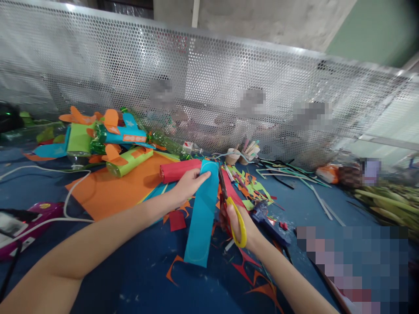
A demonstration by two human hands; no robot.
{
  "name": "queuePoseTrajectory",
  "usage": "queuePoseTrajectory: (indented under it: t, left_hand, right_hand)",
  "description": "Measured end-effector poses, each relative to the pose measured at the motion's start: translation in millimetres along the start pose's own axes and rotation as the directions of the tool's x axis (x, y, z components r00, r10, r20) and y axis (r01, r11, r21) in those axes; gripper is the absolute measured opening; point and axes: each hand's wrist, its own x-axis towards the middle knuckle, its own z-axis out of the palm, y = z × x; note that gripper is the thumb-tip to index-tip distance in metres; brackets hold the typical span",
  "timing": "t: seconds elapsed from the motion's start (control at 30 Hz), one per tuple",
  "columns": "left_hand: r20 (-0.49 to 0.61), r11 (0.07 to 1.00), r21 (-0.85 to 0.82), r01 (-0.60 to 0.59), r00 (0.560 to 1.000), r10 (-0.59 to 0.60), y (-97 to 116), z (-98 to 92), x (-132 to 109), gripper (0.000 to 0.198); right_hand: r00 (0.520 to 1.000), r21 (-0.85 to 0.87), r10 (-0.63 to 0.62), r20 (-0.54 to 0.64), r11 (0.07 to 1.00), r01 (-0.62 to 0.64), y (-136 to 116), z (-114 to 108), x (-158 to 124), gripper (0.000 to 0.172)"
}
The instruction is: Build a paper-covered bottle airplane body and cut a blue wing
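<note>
Head view: scraps (250, 186) ring blue strip (203, 213) and scissors (224, 188).

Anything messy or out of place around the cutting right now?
Orange and red paper offcuts lie strewn over the blue tabletop around the long blue paper strip in the left hand and yellow-handled scissors in the right hand.

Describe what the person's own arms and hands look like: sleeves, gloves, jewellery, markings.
The left forearm and right forearm are bare, with no sleeve in view. The left hand and right hand wear no gloves; no ring, watch, bracelet or marking shows.
</note>
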Motion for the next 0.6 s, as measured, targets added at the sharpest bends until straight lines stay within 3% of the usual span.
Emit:
queuePoseTrajectory:
  t: [0.3, 0.6]
  left_hand:
    - [0.035, 0.996, 0.089, -0.009, 0.999, 0.005, 1.6, 0.4, -0.3, 0.028]
    - [0.061, 0.999, 0.046, -0.005, 0.998, 0.002, 4.1, 3.0, -3.6, 0.023]
  right_hand:
    - [0.998, -0.074, -0.055, 0.043, 0.996, 0.059, -5.3, -6.9, 0.1, 0.049]
    - [0.995, -0.044, -0.102, 0.002, 0.994, 0.101, -0.4, -5.5, 0.4, 0.046]
